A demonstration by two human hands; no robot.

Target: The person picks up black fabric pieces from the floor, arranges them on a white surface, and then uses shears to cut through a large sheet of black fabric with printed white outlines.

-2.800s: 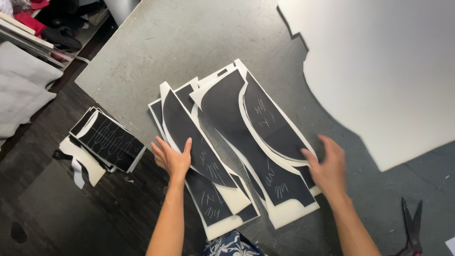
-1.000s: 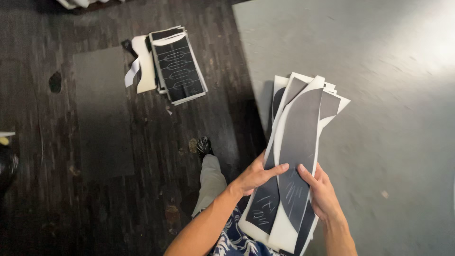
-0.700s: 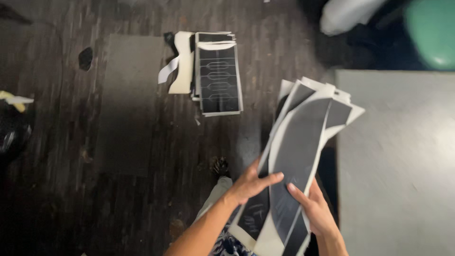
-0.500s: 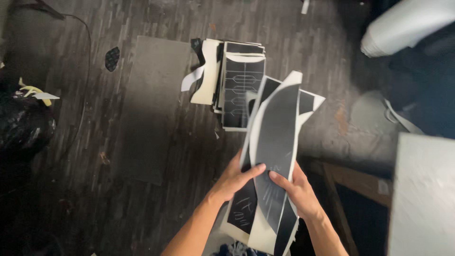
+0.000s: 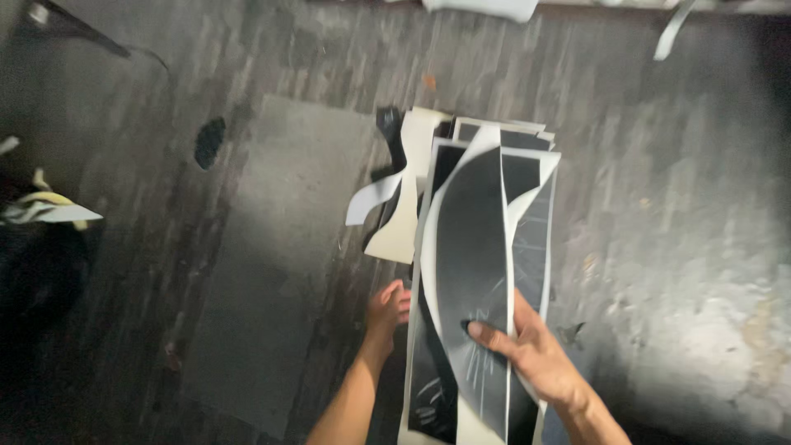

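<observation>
Bare floor [image 5: 676, 247] lies open right; a grey mat [image 5: 280, 264] and offcut scraps [image 5: 395, 206] crowd the left.

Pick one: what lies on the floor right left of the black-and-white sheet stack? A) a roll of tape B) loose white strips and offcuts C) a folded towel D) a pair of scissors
B: curled white offcuts lie on the dark floor against the left edge of the sheet stack, which the right hand grips and the left hand touches.

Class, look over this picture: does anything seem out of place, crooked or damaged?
Yes. The black-and-white sheets held by the right hand are fanned unevenly, edges misaligned. A curled white strip sticks out beside them, and a dark scrap lies loose on the floor.
</observation>
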